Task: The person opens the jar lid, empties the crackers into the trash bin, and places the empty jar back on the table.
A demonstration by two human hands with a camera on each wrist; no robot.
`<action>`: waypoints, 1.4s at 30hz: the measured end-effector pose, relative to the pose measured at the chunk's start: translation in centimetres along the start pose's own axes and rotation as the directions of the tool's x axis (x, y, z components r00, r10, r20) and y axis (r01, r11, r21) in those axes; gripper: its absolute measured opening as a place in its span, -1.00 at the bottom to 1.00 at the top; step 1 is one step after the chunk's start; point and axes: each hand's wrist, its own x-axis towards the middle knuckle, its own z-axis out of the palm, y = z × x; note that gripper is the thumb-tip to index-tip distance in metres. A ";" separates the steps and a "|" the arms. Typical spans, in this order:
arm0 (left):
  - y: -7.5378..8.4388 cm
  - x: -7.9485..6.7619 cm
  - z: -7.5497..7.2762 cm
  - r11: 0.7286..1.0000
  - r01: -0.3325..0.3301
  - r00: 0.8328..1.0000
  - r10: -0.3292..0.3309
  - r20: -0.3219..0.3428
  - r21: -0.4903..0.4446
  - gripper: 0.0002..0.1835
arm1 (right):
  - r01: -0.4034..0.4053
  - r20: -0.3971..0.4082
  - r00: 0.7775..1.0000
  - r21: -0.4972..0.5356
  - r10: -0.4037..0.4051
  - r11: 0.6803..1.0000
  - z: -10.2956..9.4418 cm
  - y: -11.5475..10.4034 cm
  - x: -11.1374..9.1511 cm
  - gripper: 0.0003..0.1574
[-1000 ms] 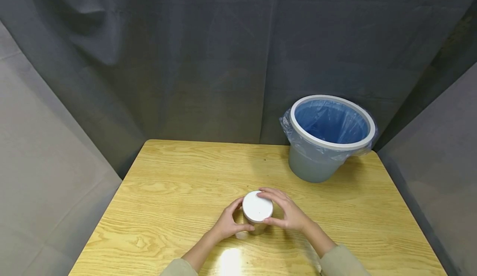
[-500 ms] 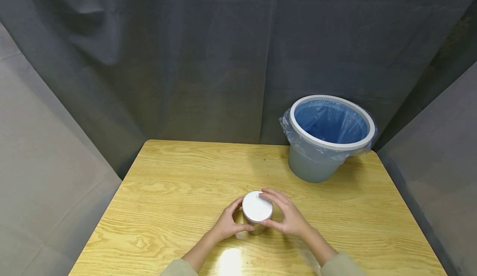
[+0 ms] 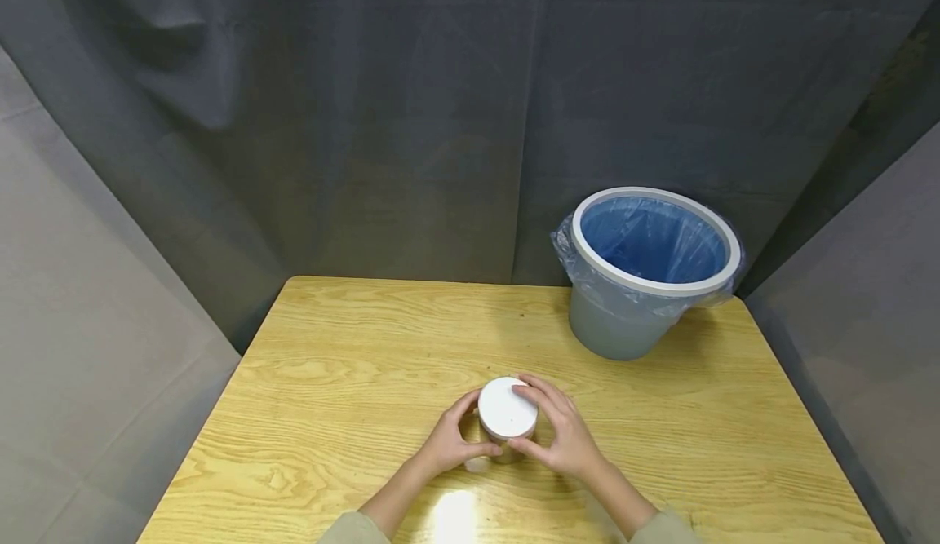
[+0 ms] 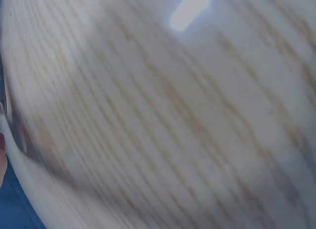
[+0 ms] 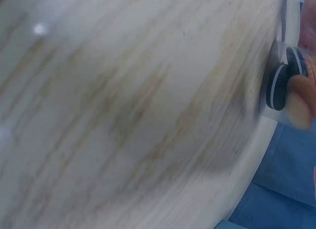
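Note:
A clear jar with a round white lid stands upright on the wooden table, below the middle of the head view. The left hand holds the jar's body from the left, thumb in front and fingers behind. On the right side, the right hand grips the lid's edge, its thumb at the front and fingertips over the far right rim. Through the jar's clear wall, the right wrist view shows dark sandwich cookies with pale filling and a tan rounded piece. The left wrist view shows mostly tabletop.
A bin with a white rim and a clear plastic liner stands at the table's back right corner. Dark grey cloth hangs behind the table, with paler grey panels on both sides. A bright reflection lies near the front.
The right hand has turned clockwise about the lid: its thumb slid left along the front, its fingertips right along the back. The left hand and jar have stayed almost in place.

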 end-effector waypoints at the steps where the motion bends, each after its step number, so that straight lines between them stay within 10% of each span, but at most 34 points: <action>1: -0.1 0.0 0.0 1.000 -0.006 1.000 0.006 -0.002 0.007 -0.13 | 0.000 -0.009 1.000 -0.002 0.000 1.000 0.1 0.0 -0.1 -0.13; 12: -3.3 0.3 0.8 1.000 0.007 0.999 -0.007 -0.031 0.000 -0.10 | -0.020 -0.022 1.000 -0.016 0.020 1.000 0.6 0.2 -0.6 -0.17; 23: 0.0 -0.1 0.1 1.000 0.010 1.000 -0.010 -0.003 0.001 -0.12 | -0.026 -0.013 1.000 -0.006 0.026 1.000 0.4 0.3 -0.5 -0.17; 42: 0.1 0.0 0.0 0.999 0.015 1.000 -0.015 -0.008 -0.032 -0.13 | -0.014 0.081 0.997 0.114 0.005 0.993 -0.2 1.2 0.1 -0.16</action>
